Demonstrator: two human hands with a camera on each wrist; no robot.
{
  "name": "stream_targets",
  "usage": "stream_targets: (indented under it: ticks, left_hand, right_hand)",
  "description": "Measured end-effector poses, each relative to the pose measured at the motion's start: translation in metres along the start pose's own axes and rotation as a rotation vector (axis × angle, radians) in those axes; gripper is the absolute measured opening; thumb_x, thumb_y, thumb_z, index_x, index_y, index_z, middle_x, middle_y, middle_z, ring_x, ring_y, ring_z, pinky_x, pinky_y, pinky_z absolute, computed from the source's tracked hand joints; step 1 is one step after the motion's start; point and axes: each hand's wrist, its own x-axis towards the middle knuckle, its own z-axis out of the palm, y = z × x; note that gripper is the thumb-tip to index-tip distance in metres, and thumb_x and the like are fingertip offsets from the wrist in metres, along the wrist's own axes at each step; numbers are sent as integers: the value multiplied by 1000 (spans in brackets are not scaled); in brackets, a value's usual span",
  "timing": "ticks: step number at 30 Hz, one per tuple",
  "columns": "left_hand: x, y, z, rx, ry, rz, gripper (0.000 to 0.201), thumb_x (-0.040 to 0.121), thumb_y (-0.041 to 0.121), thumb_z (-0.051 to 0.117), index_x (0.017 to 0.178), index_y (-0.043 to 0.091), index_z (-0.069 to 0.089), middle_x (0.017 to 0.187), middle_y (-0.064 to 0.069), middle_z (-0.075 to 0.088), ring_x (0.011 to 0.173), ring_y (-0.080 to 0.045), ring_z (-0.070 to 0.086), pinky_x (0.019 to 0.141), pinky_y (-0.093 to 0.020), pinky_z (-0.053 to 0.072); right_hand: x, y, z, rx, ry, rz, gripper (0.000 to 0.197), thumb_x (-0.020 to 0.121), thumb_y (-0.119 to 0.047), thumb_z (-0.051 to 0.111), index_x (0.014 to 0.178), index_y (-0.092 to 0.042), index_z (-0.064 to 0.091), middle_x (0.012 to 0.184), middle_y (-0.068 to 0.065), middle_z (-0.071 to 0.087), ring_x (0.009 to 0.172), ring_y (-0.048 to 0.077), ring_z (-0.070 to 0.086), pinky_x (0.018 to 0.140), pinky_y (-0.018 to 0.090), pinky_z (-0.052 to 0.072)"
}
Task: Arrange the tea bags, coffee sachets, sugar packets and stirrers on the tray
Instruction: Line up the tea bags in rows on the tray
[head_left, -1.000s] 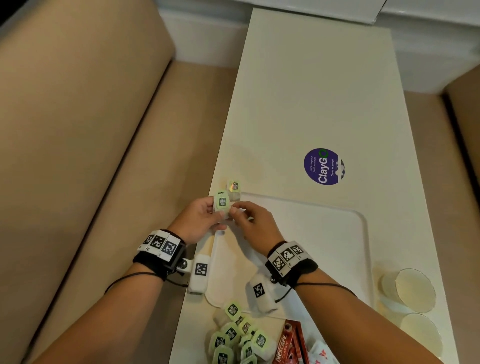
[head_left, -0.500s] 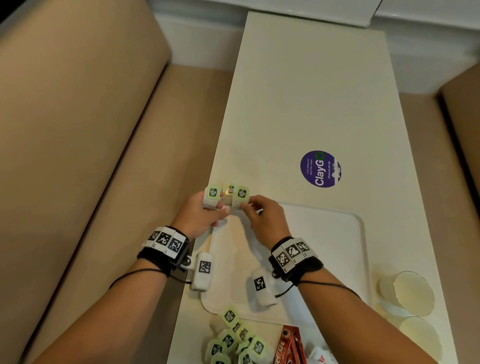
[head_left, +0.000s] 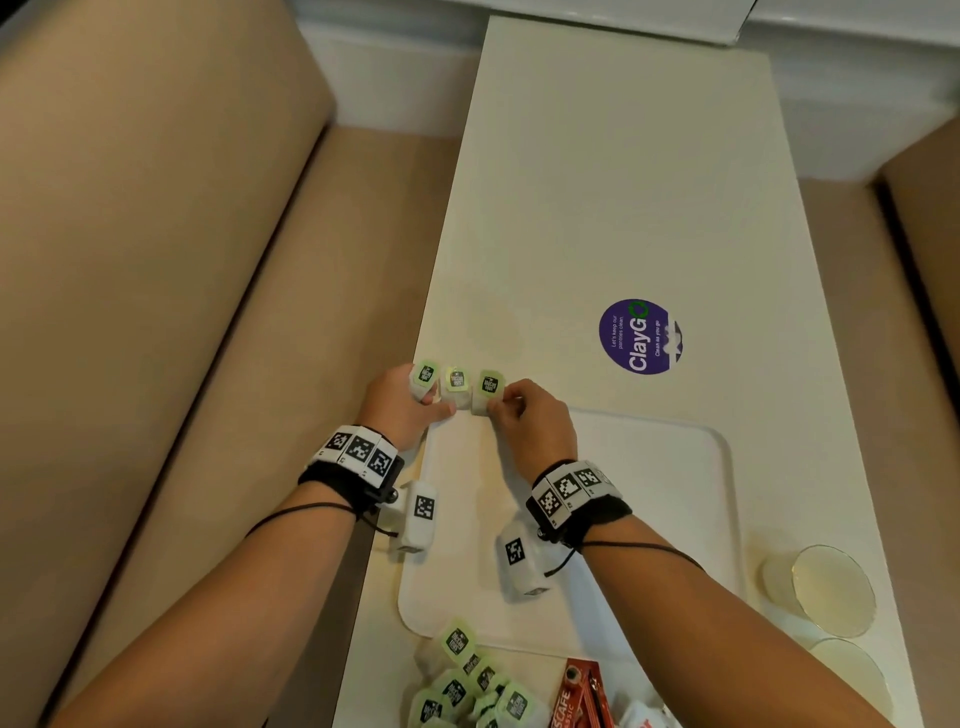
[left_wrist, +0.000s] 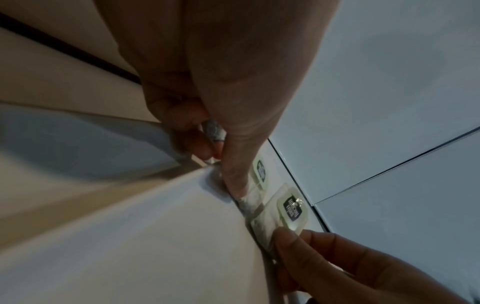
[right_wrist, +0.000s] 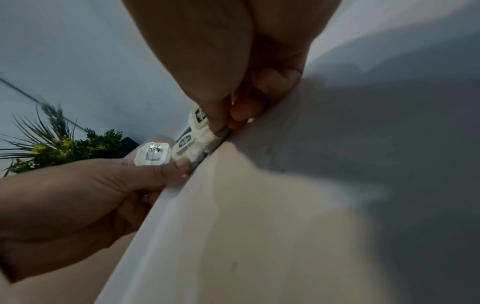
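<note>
Three tea bags with green tags stand in a row at the far left edge of the white tray (head_left: 649, 519). My left hand (head_left: 436, 402) pinches the left tea bag (head_left: 425, 375), and its thumb touches the middle tea bag (head_left: 456, 382). My right hand (head_left: 498, 408) pinches the right tea bag (head_left: 489, 387). In the left wrist view, the thumb (left_wrist: 233, 174) presses down beside two bags (left_wrist: 292, 207). The right wrist view shows my right fingers (right_wrist: 244, 111) on a bag (right_wrist: 198, 117) at the tray rim (right_wrist: 182, 185).
A pile of several more tea bags (head_left: 462, 686) lies on the table just before the tray's near edge. Beside it are red coffee sachets (head_left: 576, 696) and white packets (head_left: 639, 719). Two clear cups (head_left: 831, 587) stand at the right. A purple sticker (head_left: 639, 336) marks the table beyond.
Both hands have moved away from me to the tray's far left edge. The tea bags, bunched together a second ago, are now spread into a row of three.
</note>
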Motion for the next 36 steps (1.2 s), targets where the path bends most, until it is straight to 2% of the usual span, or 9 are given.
stream_targets:
  ticks: [8, 14, 18, 22, 25, 28, 30, 32, 36]
  left_hand:
    - [0, -3, 1, 10, 0, -4, 27, 73, 18, 87, 82, 18, 62, 76, 5, 65, 66, -12, 58, 63, -24, 43]
    - [-11, -5, -5, -26, -51, -35, 37, 76, 17, 86, 104, 15, 61, 93, 0, 71, 83, -19, 68, 75, -33, 54]
    - [-22, -3, -7, -172, -86, -24, 46, 81, 11, 81, 116, 19, 52, 100, 0, 69, 86, -13, 68, 80, -31, 55]
    - [-37, 8, -5, -263, -191, 46, 53, 84, 8, 78, 125, 15, 45, 99, -5, 66, 77, -6, 62, 73, -25, 52]
    - [-44, 17, -3, -248, -283, 77, 48, 86, 3, 74, 123, 12, 45, 101, -5, 66, 81, -9, 62, 74, -26, 53]
    - [-47, 23, 1, -253, -349, 109, 37, 91, 5, 69, 120, 11, 48, 101, 0, 66, 83, -5, 64, 68, -26, 53]
    - [-44, 24, 2, -293, -314, 95, 22, 96, 10, 64, 116, 10, 53, 102, -5, 67, 85, -15, 65, 67, -31, 53]
    - [-38, 20, 3, -266, -215, 100, 9, 100, 16, 60, 105, 9, 57, 87, -9, 62, 72, -22, 55, 63, -34, 45]
    - [-33, 18, 10, -241, -152, 167, 8, 98, 15, 63, 90, 14, 61, 76, -2, 58, 68, -16, 46, 68, -30, 42]
  right_hand:
    - [-2, -8, 2, -21, 2, 33, 17, 96, -41, 60, 104, -26, 58, 97, -2, 73, 89, 23, 66, 77, 36, 52]
    - [-6, -7, 1, 27, 12, 11, 25, 97, -43, 57, 106, -22, 48, 88, 1, 68, 82, 24, 64, 72, 38, 52]
    - [-16, -8, -2, 151, -97, -123, 20, 99, -40, 61, 103, -21, 57, 66, -9, 57, 61, 7, 54, 64, 30, 47]
    - [-23, -19, -9, 258, -240, -204, 16, 99, -36, 64, 112, -27, 65, 81, -9, 63, 72, 5, 57, 74, 26, 49]
    - [-23, -26, -14, 218, -262, -272, 16, 101, -28, 59, 114, -21, 67, 88, -7, 68, 73, 4, 58, 73, 23, 47]
    - [-23, -25, -20, 175, -204, -295, 13, 103, -22, 55, 98, -14, 64, 90, 1, 69, 72, 11, 56, 73, 33, 48]
    - [-23, -23, -24, 152, -156, -289, 15, 104, -23, 54, 98, -12, 63, 92, 2, 67, 74, 13, 55, 73, 34, 47]
    - [-24, -21, -27, 169, -129, -279, 14, 104, -23, 54, 98, -15, 63, 91, -2, 66, 73, 8, 54, 70, 28, 45]
    - [-24, -17, -28, 266, -186, -173, 13, 102, -31, 58, 97, -19, 62, 83, -9, 68, 66, 4, 56, 70, 32, 51]
